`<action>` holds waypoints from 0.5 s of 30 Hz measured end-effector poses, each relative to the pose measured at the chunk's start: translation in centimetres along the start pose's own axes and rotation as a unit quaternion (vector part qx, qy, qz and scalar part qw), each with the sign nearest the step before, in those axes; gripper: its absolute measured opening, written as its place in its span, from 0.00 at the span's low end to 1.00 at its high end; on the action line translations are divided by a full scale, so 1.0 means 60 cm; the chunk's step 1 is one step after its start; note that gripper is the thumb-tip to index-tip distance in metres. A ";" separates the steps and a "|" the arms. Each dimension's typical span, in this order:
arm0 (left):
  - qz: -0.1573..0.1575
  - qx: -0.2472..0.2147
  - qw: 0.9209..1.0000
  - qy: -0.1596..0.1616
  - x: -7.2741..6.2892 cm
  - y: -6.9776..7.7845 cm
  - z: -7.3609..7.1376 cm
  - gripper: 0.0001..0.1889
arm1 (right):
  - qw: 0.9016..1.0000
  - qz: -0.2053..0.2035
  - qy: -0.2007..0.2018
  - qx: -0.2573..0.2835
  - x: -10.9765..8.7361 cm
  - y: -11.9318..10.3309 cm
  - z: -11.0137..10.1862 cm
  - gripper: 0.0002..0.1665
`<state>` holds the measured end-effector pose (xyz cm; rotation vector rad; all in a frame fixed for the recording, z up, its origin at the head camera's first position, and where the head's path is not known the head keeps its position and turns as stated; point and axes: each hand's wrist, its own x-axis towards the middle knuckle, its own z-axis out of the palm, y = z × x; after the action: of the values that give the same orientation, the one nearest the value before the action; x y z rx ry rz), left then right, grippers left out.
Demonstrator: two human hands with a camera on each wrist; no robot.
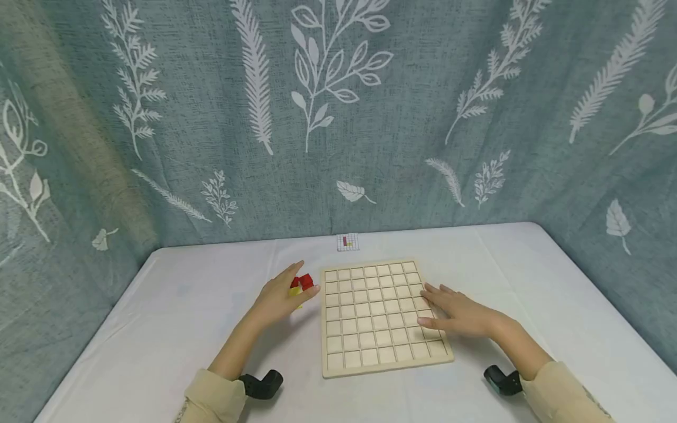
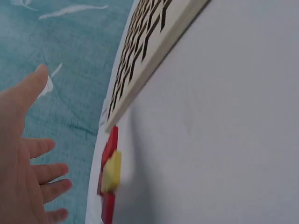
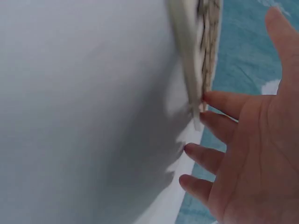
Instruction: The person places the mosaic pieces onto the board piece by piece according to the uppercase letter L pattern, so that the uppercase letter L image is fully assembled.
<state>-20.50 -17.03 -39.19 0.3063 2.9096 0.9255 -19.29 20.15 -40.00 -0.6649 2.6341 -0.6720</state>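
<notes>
At the counter (image 1: 529,282), I'm holding left grip (image 1: 277,299) and right grip (image 1: 461,314) wide, empty, the blocks (image 1: 306,281) lying apparently unplaced beside the board (image 1: 386,339).

The left hand (image 1: 277,299) is near red and yellow blocks (image 1: 307,280), the right hand (image 1: 461,314) at the right side of a grid board (image 1: 362,324).

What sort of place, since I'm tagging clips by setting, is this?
Probably a curtained-off tabletop workspace: leaf-patterned curtains hang behind and beside a white-covered table, which holds a gridded board.
</notes>
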 end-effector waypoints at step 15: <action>-0.029 -0.045 0.998 -0.017 -0.034 -0.052 -0.028 0.41 | 0.997 -0.057 -0.045 0.013 -0.029 0.017 -0.009 0.61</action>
<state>-19.23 -20.92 -39.63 0.2293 2.8195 1.0294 -18.44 22.03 -39.74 -0.8238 2.5158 -0.6891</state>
